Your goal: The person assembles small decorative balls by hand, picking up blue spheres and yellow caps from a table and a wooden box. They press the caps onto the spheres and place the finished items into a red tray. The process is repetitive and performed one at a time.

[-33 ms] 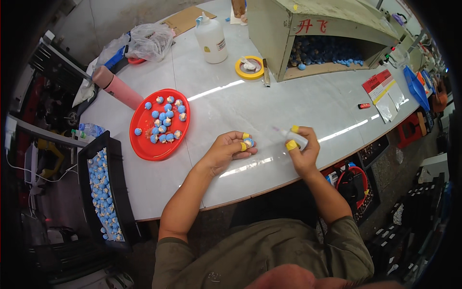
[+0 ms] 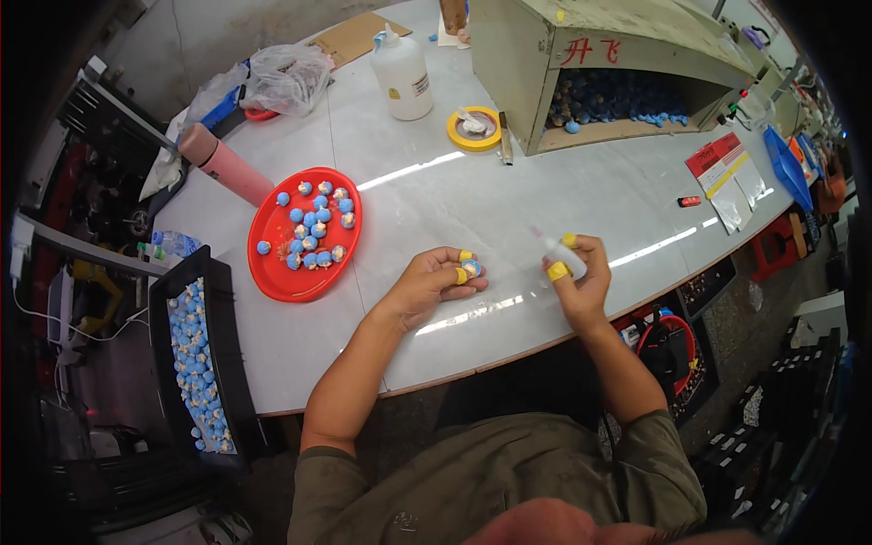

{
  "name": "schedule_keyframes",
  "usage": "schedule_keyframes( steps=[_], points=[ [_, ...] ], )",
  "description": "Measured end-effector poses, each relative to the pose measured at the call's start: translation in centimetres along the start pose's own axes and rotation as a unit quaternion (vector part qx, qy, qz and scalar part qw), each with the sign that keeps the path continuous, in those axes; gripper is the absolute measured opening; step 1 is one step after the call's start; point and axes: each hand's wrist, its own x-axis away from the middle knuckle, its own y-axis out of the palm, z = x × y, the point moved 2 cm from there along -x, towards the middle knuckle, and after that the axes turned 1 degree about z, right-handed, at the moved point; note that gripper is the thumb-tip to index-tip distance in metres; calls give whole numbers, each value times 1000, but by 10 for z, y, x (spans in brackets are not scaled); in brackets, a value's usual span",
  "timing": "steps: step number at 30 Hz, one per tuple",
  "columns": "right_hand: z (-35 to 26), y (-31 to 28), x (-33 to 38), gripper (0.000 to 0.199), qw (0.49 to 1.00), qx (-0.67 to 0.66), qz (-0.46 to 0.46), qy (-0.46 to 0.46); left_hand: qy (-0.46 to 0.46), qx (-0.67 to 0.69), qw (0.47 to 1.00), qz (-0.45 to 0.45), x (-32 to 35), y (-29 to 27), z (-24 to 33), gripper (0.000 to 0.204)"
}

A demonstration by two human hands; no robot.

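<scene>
Over the near part of the table, my left hand (image 2: 438, 280) pinches a small blue-and-cream ball-shaped piece (image 2: 471, 269) between thumb and forefinger. Yellow tape wraps those fingertips. To its right, my right hand (image 2: 583, 280) is closed round a small white squeeze bottle (image 2: 565, 257), whose thin nozzle points up and left, apart from the piece. The thumb and a finger of this hand carry yellow tape too. Left of my hands lies a red round tray (image 2: 305, 283) with several similar blue pieces spread on it.
A black bin (image 2: 238, 400) full of blue pieces stands at the table's left edge. Behind the tray leans a pink flask (image 2: 227, 168). Farther back are a large white bottle (image 2: 402, 77), a yellow tape roll (image 2: 474, 143) and a greenish box (image 2: 509, 68) holding dark blue pieces.
My right hand and the squeeze bottle have shifted slightly to the right, and the bottle's nozzle points more upward. My left hand stays almost in place with the piece.
</scene>
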Motion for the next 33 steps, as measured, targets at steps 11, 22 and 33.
schedule_keyframes(
  steps=[11,22,33],
  points=[
    [30,-205,-75,25,903,377,199,57,16,33,999,0,-3,-9,-3,26],
    [6,-179,-56,29,793,482,342,-149,28,55,998,11,-1,-7,-3,33],
    [54,-25,-195,24,902,415,-37,-113,39,43,998,2,1,-7,0,36]
  ],
)
